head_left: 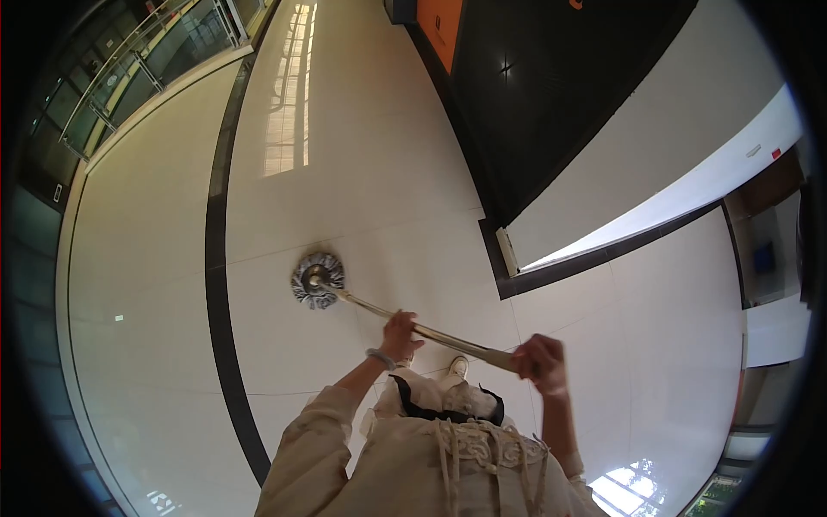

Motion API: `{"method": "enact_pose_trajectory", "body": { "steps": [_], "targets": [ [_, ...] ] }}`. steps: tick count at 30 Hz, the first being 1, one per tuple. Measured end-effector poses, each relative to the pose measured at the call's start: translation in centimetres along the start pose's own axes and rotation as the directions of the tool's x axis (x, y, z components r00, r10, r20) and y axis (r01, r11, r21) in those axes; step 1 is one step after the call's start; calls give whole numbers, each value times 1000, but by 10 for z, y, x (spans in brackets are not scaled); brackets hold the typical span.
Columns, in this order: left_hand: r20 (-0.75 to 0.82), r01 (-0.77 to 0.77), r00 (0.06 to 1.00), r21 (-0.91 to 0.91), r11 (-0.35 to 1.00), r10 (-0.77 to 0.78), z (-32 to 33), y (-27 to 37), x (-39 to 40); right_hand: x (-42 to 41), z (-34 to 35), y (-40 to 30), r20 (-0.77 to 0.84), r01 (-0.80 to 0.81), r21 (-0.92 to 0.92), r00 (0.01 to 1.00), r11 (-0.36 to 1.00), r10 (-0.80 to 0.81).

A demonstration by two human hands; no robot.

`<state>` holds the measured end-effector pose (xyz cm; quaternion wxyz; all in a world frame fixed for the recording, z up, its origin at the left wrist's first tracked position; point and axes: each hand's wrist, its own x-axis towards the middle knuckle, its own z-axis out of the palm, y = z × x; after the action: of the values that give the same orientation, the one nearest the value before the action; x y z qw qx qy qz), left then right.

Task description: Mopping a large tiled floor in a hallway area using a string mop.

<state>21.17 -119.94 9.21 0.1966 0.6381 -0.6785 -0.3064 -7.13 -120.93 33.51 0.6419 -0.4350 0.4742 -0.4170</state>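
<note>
A round spin mop head (317,280) with grey and white strands rests on the glossy tiled floor (387,194). Its pale gold handle (452,342) slants from the head towards my right side. My right hand (541,363) is wrapped around the upper end of the handle. Lower on the shaft, my left hand (399,336) touches the pole, with some of its fingers extended; how firmly it grips is hard to tell. A pale band circles my left wrist. One light shoe (459,367) shows beneath the handle.
A dark inlaid strip (218,245) runs along the floor to the left. Beyond it stands a glass-and-metal railing (139,71). At right, a wall corner (507,252) with black skirting juts out, next to a black panel (543,84) and an orange one (439,29).
</note>
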Motion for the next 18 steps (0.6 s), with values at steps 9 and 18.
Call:
{"method": "enact_pose_trajectory", "body": {
  "steps": [9,18],
  "targets": [
    [79,135,987,105,985,-143,-9,-18,-5,-22,28,-1,-128,-67,43,989,997,71],
    [380,-447,759,-286,848,528,54,210,45,-156,-35,-122,-419,459,-396,680,795,-602]
  ]
}}
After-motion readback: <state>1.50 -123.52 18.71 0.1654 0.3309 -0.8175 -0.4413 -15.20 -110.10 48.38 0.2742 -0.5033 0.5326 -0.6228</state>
